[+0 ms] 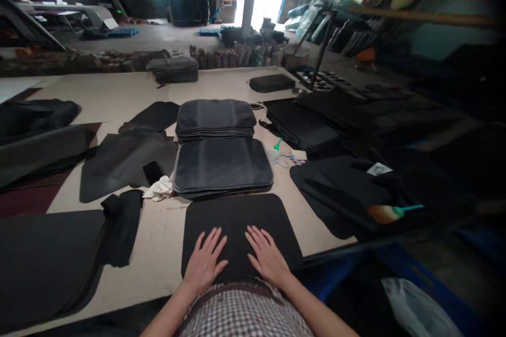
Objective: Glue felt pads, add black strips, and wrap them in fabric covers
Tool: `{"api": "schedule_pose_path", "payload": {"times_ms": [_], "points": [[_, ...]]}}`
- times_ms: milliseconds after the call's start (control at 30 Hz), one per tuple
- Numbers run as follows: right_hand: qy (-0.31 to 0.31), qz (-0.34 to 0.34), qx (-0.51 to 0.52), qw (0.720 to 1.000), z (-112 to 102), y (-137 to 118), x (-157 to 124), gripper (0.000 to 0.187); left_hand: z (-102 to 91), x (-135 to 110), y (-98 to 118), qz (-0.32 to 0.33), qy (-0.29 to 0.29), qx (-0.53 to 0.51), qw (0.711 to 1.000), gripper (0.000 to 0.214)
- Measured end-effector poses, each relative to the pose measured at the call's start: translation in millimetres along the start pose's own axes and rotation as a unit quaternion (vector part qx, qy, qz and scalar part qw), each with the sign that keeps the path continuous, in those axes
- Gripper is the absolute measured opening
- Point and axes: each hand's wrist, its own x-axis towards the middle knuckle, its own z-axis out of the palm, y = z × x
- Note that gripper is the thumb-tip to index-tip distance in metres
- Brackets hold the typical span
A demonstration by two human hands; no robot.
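Hands (204, 264) well spread, both lying palm-down on black panel (237, 215), grasping nothing.

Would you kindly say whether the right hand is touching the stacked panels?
No, the right hand lies on the black panel in front of the stacked panels.

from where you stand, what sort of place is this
Probably a factory workshop: dark rounded-corner panels lie in neat stacks on a broad worktable, and bulging plastic sacks are piled in the background.
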Motion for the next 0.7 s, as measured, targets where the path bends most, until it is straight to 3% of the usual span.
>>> {"api": "schedule_pose_path", "payload": {"times_ms": [200,500,600,700], "points": [[-0.040,0.015,0.013,0.999,-3,-3,1,0.064,5.0,-6,-1,-0.005,-0.035,0.005,0.999,0.065],[-0.020,0.021,0.091,0.995,-5,3,1,0.060,-0.1,-4,-1,0.000,-0.030,0.031,0.999,0.065],[-0.058,0.040,0.176,0.982,-19,15,6,0.051,-2.9,-2,-2,0.002,-0.047,0.040,0.998,0.064],[-0.120,0.069,0.286,0.948,-46,37,20,0.038,-8.0,4,-2,-0.004,-0.066,0.041,0.997,0.062]]}}
